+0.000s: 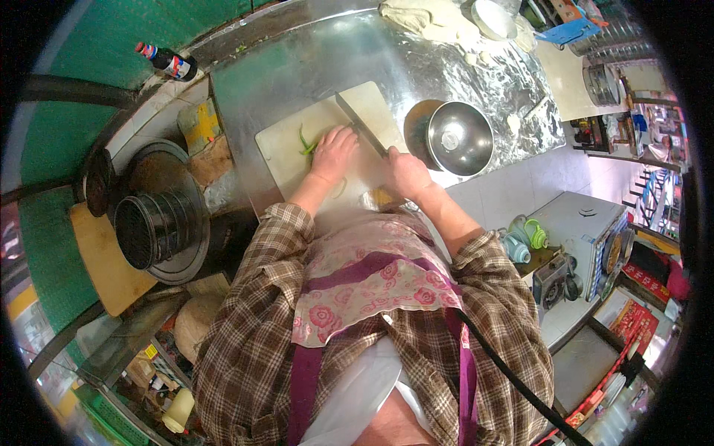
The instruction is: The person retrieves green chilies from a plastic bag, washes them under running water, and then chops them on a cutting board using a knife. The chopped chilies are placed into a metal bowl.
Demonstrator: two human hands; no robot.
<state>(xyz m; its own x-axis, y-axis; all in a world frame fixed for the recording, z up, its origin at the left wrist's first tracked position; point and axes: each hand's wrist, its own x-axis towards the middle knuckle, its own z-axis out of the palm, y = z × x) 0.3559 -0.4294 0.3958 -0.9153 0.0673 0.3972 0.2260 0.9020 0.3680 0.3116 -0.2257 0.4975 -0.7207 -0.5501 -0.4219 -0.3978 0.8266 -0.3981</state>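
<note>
My right hand (409,173) grips the handle of a kitchen knife (360,124), whose dark blade slants across a white cutting board (368,100). Close to the blade's left side, my left hand (333,151) presses down on the board with its fingers bent. Thin green chili peppers (304,142) poke out from beneath its left side, and the rest of them is hidden under the palm. Right of the board stands a shiny metal bowl (461,138).
The steel table (312,61) carries a mass of dough (424,17), scattered flour (491,83) and a pale bowl (494,20) at the back right. A dark bottle (167,61) stands at the back left. Stacked round metal pans (150,231) sit left of the table.
</note>
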